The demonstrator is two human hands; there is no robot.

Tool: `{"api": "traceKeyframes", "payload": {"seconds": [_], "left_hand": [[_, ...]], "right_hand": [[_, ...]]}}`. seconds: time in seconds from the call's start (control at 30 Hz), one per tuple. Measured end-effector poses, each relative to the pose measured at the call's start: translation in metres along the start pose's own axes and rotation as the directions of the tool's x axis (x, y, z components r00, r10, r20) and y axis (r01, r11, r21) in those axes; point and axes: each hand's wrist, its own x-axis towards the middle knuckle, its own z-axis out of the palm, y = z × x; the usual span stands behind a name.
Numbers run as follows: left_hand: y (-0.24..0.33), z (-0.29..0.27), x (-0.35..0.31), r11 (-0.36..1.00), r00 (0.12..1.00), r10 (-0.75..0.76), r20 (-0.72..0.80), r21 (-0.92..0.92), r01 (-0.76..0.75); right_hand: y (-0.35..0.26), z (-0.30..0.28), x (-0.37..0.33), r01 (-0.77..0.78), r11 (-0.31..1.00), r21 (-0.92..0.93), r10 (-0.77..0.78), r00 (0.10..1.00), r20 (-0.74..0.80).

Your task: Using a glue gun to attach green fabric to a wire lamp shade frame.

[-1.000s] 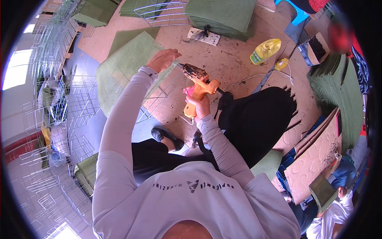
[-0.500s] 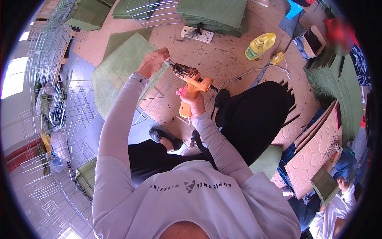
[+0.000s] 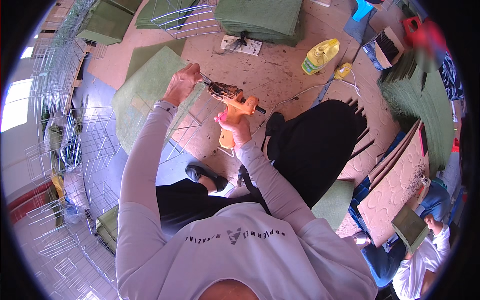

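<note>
My right hand (image 3: 236,129) is wrapped round the handle of an orange hot glue gun (image 3: 232,111). Dark, crusted glue coats the gun's front, and a black glue stick sticks out of its back. The gun's nozzle points left, close to the fingertips of my left hand (image 3: 183,84). Those fingers are closed at the upper right edge of a green fibrous sheet (image 3: 142,95); exactly how they grip it is partly hidden. A metal wire frame (image 3: 192,127) shows at the sheet's lower right, touching or just behind it.
Green sheets are stacked at the back (image 3: 260,17) and right (image 3: 425,110). A yellow bottle (image 3: 320,56) stands near a white cord (image 3: 300,94). An open box of black sticks (image 3: 384,48) lies beyond. Wire frames (image 3: 95,132) crowd the left. Another person (image 3: 420,270) sits at lower right.
Both hands have shifted slightly left with the glue gun and the green sheet's edge. The whole view has also moved a little. Both grips look the same.
</note>
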Motion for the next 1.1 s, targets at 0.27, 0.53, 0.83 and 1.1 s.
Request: {"api": "traceKeyframes", "payload": {"seconds": [0.27, 0.53, 0.83, 1.1], "left_hand": [[0.008, 0.002, -0.005, 0.991, 0.995, -0.103, -0.007, -0.092, 0.102], [0.003, 0.014, -0.015, 0.987, 0.993, -0.120, 0.005, -0.107, 0.120], [0.001, 0.021, -0.019, 0.991, 0.994, -0.109, 0.008, -0.080, 0.110], [0.000, 0.008, -0.033, 0.980, 0.982, -0.174, -0.075, -0.107, 0.166]], "right_hand": [[-0.010, 0.006, -0.007, -0.035, 0.999, 0.017, 0.036, 0.996, -0.080], [-0.006, 0.001, -0.005, -0.075, 0.997, -0.015, 0.074, 0.995, -0.073], [-0.005, 0.003, -0.006, -0.063, 0.996, 0.061, 0.068, 0.995, -0.069], [-0.011, 0.004, -0.007, -0.087, 0.976, 0.200, 0.105, 0.991, -0.080]]}}
